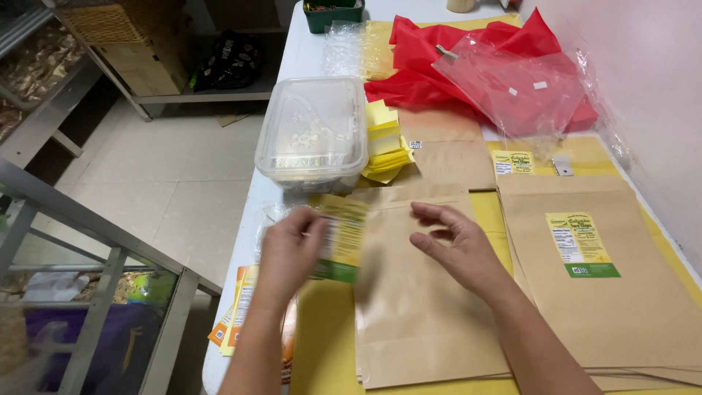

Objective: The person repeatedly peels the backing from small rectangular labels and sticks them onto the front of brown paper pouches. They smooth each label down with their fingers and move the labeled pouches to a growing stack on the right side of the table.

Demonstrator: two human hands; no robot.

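My left hand [289, 249] pinches a yellow and green label sticker [340, 238] by its left edge, holding it over the upper left part of a plain brown paper bag [417, 307]. My right hand [453, 245] rests on that bag with its fingers spread and curled, holding nothing. The bag lies on a stack of similar bags on a yellow sheet [322, 344]. To the right lies another brown bag [607, 292] with a yellow and green label [581, 245] stuck on it.
A clear plastic lidded box [314, 132] stands behind the bags, beside a pile of yellow slips [384, 143]. Red sheets [439, 66] and clear plastic bags [519, 84] lie at the back. Orange-edged sheets [234, 314] hang over the table's left edge. A metal rack [80, 234] stands left.
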